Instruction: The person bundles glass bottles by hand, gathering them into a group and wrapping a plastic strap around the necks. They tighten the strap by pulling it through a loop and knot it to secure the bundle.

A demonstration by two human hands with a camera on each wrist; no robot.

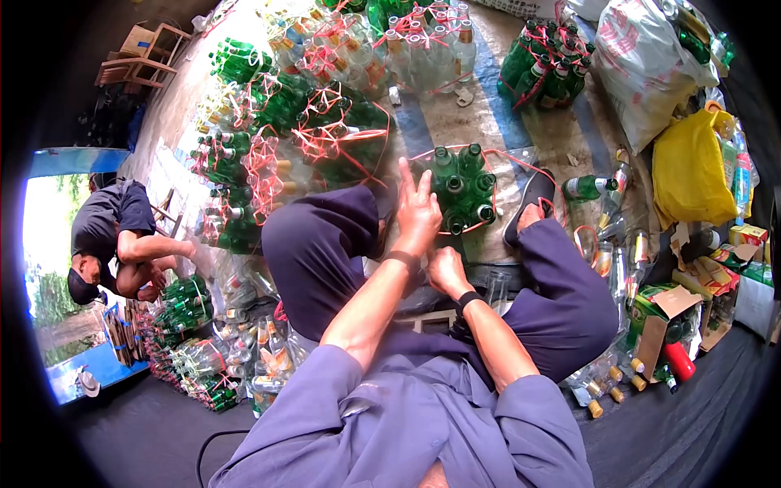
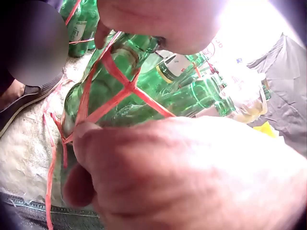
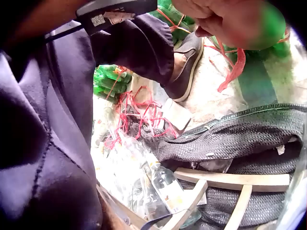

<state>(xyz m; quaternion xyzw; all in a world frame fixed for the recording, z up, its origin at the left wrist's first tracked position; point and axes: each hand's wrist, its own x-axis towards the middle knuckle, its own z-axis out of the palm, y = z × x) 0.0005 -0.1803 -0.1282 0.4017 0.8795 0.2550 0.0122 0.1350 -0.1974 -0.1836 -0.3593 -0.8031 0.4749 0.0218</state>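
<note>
Green glass bottles (image 1: 462, 185) stand in a cluster in front of me, ringed by red plastic twine (image 1: 512, 154). My left hand (image 1: 419, 213) is at their left side, index and middle fingers stretched forward. In the left wrist view the left hand (image 2: 163, 21) is close over the bottle necks, a twine strand (image 2: 115, 40) running to its fingertips. Crossed twine (image 2: 129, 87) lies over the bottles. Low in that view, my right hand (image 2: 192, 167) pinches the twine between thumb and curled finger. A loose tail of twine (image 3: 234, 72) hangs below the right hand (image 3: 230, 21).
Tied bottle bundles (image 1: 338, 122) crowd the left and far side; another bundle (image 1: 547, 65) stands far right. A loose green bottle (image 1: 587, 188) lies past my right shoe (image 1: 529, 199). Bags, including a yellow one (image 1: 691, 171), and cartons line the right. Another person (image 1: 122, 228) crouches left.
</note>
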